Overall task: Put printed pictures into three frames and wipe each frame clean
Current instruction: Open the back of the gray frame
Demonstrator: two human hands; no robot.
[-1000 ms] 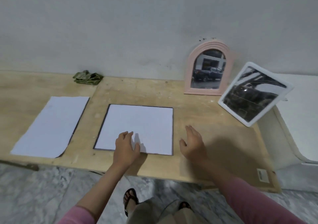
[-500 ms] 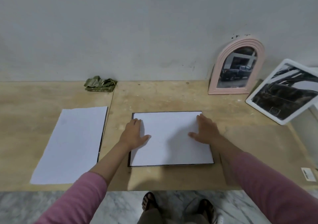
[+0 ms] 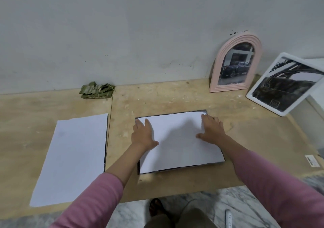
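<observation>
the left hand [image 3: 142, 134] lies flat with fingers spread on the near-left part of a white sheet of printed paper, face down [image 3: 178, 141]. the right hand [image 3: 211, 129] rests on its right side, fingers loosely extended toward the far right corner. the sheet sits slightly askew on a dark-edged rectangular frame [image 3: 221, 156] lying on the plywood table [image 3: 175, 96]. to do this well, nudge the sheet square to the dark border with light, even palm pressure so it doesn't crease. a pink arched frame [image 3: 235, 61] and a white rectangular frame [image 3: 284, 85] already hold pictures; a green folded cloth [image 3: 96, 90] waits by the wall.

Dim, even light; soft shadows; wide-angle edge bowing.
</observation>
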